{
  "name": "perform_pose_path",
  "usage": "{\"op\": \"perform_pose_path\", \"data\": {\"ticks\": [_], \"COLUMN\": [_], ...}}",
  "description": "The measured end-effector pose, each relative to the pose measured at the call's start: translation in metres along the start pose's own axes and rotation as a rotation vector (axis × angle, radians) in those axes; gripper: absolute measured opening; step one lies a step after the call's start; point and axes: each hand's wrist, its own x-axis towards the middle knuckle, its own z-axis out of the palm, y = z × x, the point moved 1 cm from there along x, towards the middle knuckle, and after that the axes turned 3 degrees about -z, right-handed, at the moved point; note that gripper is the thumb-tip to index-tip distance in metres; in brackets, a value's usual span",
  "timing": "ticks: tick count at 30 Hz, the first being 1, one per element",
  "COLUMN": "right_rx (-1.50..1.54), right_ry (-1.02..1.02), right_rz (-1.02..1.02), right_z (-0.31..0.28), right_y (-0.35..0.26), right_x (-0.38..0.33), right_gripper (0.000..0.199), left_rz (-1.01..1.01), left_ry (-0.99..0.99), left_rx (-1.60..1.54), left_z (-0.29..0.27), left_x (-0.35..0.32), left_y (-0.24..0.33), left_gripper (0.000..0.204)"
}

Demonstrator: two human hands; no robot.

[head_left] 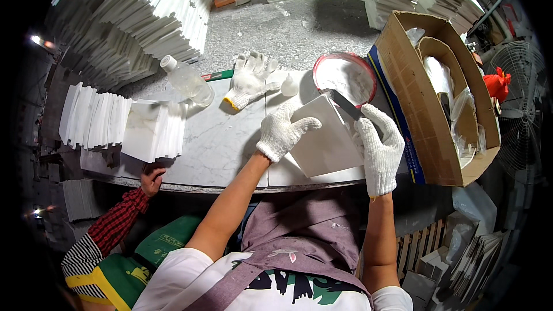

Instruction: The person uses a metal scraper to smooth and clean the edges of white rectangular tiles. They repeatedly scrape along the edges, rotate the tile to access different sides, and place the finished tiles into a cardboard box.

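From where I stand, the person works with both forearms stretched forward over the near edge of the pale stone-look desk [216, 161]. The thin white square tile [325, 144] lies between the hands, its near edge close to the desk's edge, turned askew.

The left grip [281, 132], in a white knitted glove, comes at nine o'clock of the tile. Its forearm slants in from seven o'clock, the wrist almost straight; the thumb is spread wide and reaches over the tile, but how firmly the fingers hold the edge I cannot tell.

The right grip [381, 150], gloved likewise, is at three o'clock. Its forearm rises nearly upright from five o'clock, and the thumb and fingers are closed narrowly on the end of a dark, flat, narrow blade [345, 103], which points to ten o'clock, over the tile's far edge.

At one o'clock of the tile stands the round red-rimmed bowl of white paste [374, 78]; at two o'clock, the brown cardboard box [403, 80].
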Motion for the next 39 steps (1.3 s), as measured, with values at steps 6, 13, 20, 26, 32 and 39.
{"op": "perform_pose_path", "data": {"ticks": [6,13,20,26,32,39], "right_rx": [0.05,0.202,0.483,0.594,0.495,0.672], "right_ry": [0.041,0.039,-0.24,-0.372,-0.395,-0.379], "right_rz": [0.144,0.287,0.476,0.58,0.61,0.624], "right_z": [-0.004,-0.02,-0.016,-0.012,0.002,0.0], "right_y": [-0.005,0.018,0.021,0.039,0.035,0.04], "right_x": [0.003,0.024,0.038,0.048,0.047,0.049], "right_gripper": [0.025,0.031,0.034,0.032,0.029,0.027], "left_rz": [0.027,0.029,0.097,0.118,0.07,0.126], "left_ry": [0.034,0.029,0.054,0.037,0.009,-0.012], "left_rx": [-0.022,0.001,0.013,-0.015,-0.177,-0.137], "left_z": [0.0,-0.003,-0.001,-0.002,0.0,-0.002], "left_x": [-0.002,-0.004,-0.001,-0.001,-0.002,-0.002], "left_y": [0.007,0.014,-0.002,-0.004,-0.006,-0.003], "left_gripper": [0.037,0.038,0.047,0.045,0.029,0.032]}}
